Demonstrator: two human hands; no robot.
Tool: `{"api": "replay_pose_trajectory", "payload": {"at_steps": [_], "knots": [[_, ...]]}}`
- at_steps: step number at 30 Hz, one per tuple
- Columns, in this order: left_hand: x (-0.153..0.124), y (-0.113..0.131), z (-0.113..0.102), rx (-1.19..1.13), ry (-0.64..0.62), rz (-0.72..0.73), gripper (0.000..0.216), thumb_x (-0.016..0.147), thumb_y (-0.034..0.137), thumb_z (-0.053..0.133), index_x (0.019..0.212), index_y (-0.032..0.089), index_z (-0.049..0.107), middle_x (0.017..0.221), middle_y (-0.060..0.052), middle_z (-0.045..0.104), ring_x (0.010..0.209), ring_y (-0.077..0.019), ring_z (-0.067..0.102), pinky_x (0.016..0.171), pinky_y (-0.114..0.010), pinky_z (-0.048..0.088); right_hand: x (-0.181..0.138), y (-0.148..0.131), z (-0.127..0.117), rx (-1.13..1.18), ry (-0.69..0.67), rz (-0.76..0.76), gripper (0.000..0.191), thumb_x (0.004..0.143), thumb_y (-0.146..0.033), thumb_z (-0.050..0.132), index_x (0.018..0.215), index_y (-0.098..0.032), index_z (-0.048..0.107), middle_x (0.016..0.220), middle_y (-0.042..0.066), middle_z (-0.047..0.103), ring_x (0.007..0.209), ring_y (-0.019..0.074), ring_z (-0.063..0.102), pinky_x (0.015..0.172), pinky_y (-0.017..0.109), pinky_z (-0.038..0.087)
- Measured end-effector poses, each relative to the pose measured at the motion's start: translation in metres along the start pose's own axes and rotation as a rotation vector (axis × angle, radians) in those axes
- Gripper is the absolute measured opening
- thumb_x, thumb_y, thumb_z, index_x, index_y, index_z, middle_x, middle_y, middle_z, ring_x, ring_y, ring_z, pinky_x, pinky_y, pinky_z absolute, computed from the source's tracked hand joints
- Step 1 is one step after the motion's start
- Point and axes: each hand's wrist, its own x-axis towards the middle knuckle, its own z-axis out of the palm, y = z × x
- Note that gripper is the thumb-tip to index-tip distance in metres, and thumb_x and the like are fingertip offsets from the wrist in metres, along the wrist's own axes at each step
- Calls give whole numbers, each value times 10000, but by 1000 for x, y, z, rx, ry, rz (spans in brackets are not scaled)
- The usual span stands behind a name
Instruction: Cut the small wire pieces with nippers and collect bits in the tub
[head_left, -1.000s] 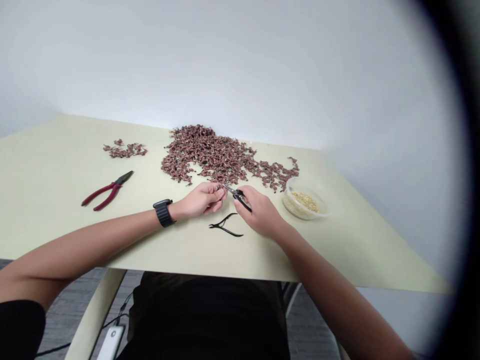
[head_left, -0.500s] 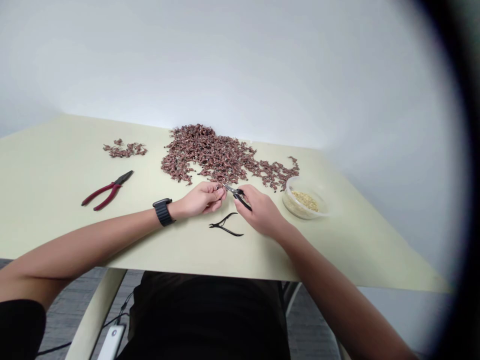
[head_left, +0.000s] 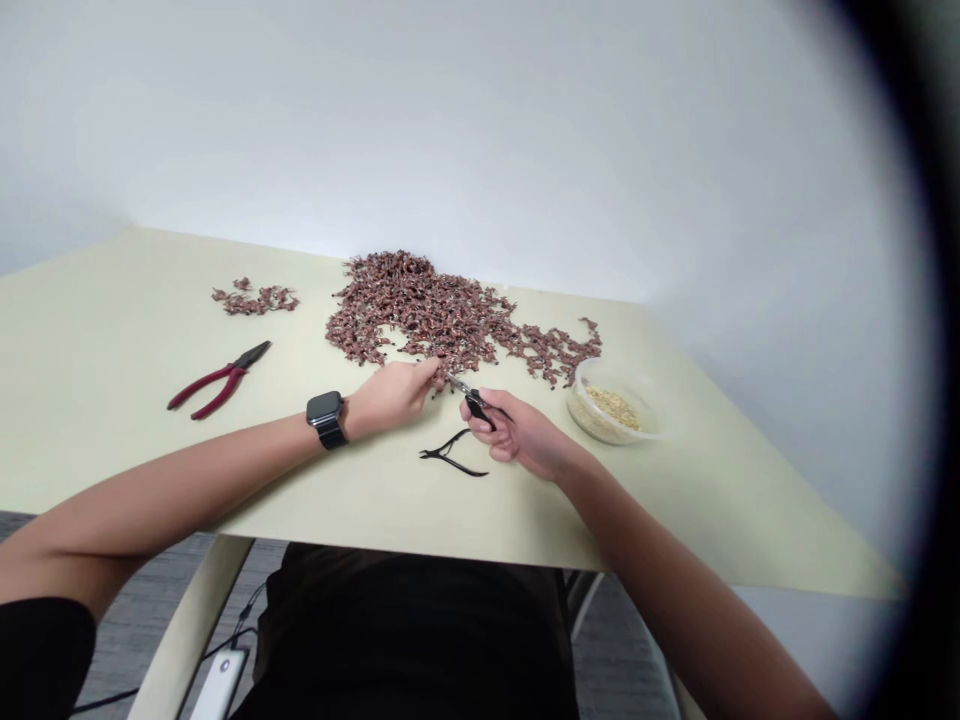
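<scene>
My left hand point(head_left: 405, 390), wearing a dark watch on its wrist, is closed with its fingertips pinched on a small reddish-brown piece point(head_left: 440, 380), partly hidden by the fingers. My right hand point(head_left: 517, 430) is wrapped round the black handles of a small pair of pliers point(head_left: 474, 400). The pliers' slim metal jaws reach the left fingertips; whether they grip the piece is too small to tell. Just beyond both hands lies a large heap of similar reddish-brown pieces point(head_left: 420, 300). Below the hands, black cuticle nippers point(head_left: 450, 455) rest on the table with their handles spread.
Red-handled pliers point(head_left: 221, 380) lie at the left of the pale yellow table point(head_left: 337, 500). Behind them is a small cluster of brown pieces point(head_left: 259, 299). A clear plastic tub point(head_left: 596, 425) holding yellowish bits stands right of my right hand. A white wall borders the table's far edge.
My left hand has turned so its back faces up. My right hand has rolled over, showing its curled fingers, and the pliers have turned with it, a little lower.
</scene>
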Motion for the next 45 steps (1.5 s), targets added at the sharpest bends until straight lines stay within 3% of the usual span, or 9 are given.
{"api": "replay_pose_trajectory", "payload": {"at_steps": [4,7,12,22,26,30,33,40,45], "knots": [[0,11,2,-523,-69,-95,324,1024,389,424,807,169,524,642,5,561,566,-99,479,598,-233,387,4,8,0,-563,368,-343,321,996,-501,460,996,-199,570,824,19,499,694,137,407,609,251,341],[-1,15,4,-866,-175,-185,354,1012,477,452,847,170,519,596,18,542,462,-84,410,470,-223,325,4,12,-2,-859,493,-497,268,999,-436,489,1091,-199,576,905,41,582,791,172,495,734,298,380],[0,18,3,-1076,-287,-208,359,973,487,538,813,166,511,561,4,564,400,-74,406,423,-219,291,3,12,-7,-1010,450,-547,279,1006,-399,471,1183,-204,562,969,65,598,845,198,526,786,321,398],[1,22,1,-1145,-342,-204,321,983,417,516,780,170,499,505,15,540,357,-70,367,421,-231,234,4,13,-8,-1057,434,-541,260,1022,-408,462,1150,-206,563,946,58,582,825,192,506,763,316,383],[-2,22,5,-976,-242,-219,370,988,486,502,788,174,505,548,15,555,410,-80,406,450,-228,288,4,13,-2,-948,427,-516,243,1031,-413,449,1079,-204,562,906,38,573,799,177,495,744,302,372],[-3,25,7,-518,-8,-182,391,1011,438,467,739,164,529,609,0,581,539,-96,490,570,-231,363,9,16,9,-642,379,-433,281,1042,-457,420,1030,-208,550,845,9,534,748,146,465,705,271,377],[-4,23,9,-192,88,-108,306,1023,368,439,822,167,553,674,-13,607,598,-115,520,610,-245,351,11,17,17,-354,315,-304,340,1032,-517,409,1019,-212,558,835,4,458,668,116,367,581,231,333],[-1,1,13,423,61,43,238,1030,240,357,1097,150,566,699,-43,644,548,-148,543,527,-268,273,7,7,20,187,127,-45,354,974,-545,510,1012,-194,533,822,-21,301,605,79,143,461,168,139],[4,-14,4,632,68,257,327,988,89,334,1217,117,566,830,-99,685,726,-186,640,634,-296,428,3,-1,12,365,-10,51,360,956,-538,543,998,-181,543,815,-21,295,603,79,119,450,167,118]]}}
